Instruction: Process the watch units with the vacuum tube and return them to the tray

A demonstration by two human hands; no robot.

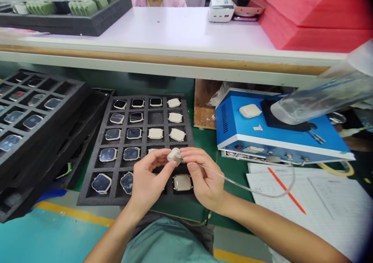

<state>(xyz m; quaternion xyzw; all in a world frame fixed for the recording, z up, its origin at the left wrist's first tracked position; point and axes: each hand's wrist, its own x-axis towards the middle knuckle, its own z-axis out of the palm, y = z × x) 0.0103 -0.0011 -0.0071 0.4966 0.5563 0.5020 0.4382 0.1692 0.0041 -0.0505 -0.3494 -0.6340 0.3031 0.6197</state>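
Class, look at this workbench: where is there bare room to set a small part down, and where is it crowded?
Free: the white upper shelf between the black foam tray and the white device; the green strip between the compartment tray and the blue machine. Crowded: that tray's cells, mostly filled, and where both hands hold a white casing.

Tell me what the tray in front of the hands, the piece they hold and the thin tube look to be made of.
Tray: dark foam, it seems; matte, soft-edged cut cells.
Piece, held by left hand and right hand: likely moulded plastic; smooth cream surface, rounded corners.
Tube: clear flexible plastic or silicone; see-through, bends in a loose curve.
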